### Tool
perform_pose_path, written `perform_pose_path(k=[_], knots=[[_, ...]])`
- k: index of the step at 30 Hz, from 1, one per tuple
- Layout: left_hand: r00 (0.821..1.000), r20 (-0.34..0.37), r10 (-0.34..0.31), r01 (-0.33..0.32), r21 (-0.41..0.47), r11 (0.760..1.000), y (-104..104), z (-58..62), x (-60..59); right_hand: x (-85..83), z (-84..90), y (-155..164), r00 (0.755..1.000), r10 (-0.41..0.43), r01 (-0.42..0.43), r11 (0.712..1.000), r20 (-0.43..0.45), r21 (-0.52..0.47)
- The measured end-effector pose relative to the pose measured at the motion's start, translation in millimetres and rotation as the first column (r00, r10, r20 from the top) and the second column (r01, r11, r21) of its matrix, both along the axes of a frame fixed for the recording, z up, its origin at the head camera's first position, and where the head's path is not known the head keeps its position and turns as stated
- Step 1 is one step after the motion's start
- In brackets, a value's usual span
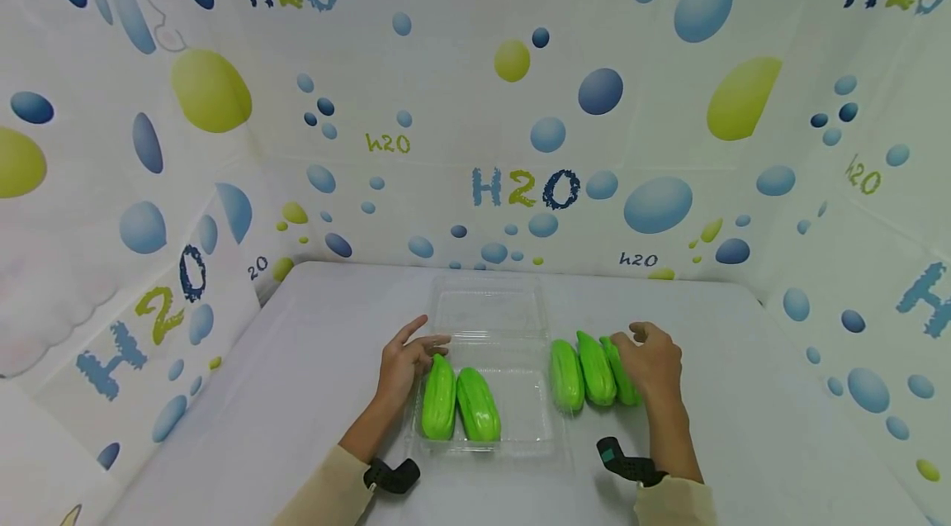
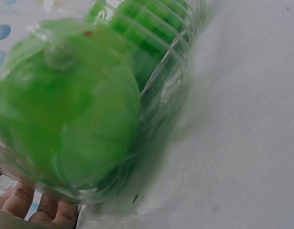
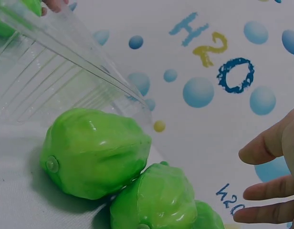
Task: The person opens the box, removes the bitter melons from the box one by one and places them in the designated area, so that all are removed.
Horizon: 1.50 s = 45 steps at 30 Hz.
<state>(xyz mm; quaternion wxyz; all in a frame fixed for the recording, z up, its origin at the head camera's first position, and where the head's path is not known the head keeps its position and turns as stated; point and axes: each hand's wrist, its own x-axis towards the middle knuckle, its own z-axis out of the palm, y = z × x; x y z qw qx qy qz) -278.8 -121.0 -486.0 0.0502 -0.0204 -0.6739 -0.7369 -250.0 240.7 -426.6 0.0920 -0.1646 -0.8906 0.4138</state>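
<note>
- Two ridged, glossy green plastic gourds (image 1: 459,404) lie side by side in the left half of the clear plastic clamshell tray (image 1: 529,425), which sits open on the white worktop (image 1: 758,427).
- Three more green gourds (image 1: 592,371) lie in a row on the worktop just right of the tray, touching one another.
- The left hand (image 1: 404,361) rests at the tray's left edge, beside the leftmost gourd inside; its fingers are straight and spread, gripping nothing.
- The right hand (image 1: 651,361) lies over the gourd farthest from the tray, fingers loosely bent; whether they actually grip it cannot be told.
- The tray's clear lid (image 1: 486,307) lies flat behind it, toward the bubble-printed curtain (image 1: 520,97).
</note>
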Motion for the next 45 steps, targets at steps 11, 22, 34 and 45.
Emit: perform_pose_path(k=[11,22,34,45], knots=[[1.0,-0.015,0.0,0.0,0.003,1.0,0,0.7,1.1,-1.7,-0.4,-3,0.998,0.011,-0.012,1.0,-0.057,-0.015],[1.0,0.004,-0.009,0.009,0.026,1.0,0,4.8,1.5,-3.8,2.1,-16,0.975,0.024,-0.04,0.997,-0.219,-0.067],[1.0,0.009,-0.008,0.008,0.033,0.999,0,4.0,1.3,-2.4,5.0,-27,0.958,0.052,-0.083,0.992,-0.283,-0.097],[1.0,0.012,-0.018,0.017,0.047,0.999,0,3.8,1.1,-5.6,1.6,-37,0.946,0.107,-0.141,0.986,-0.307,-0.089]])
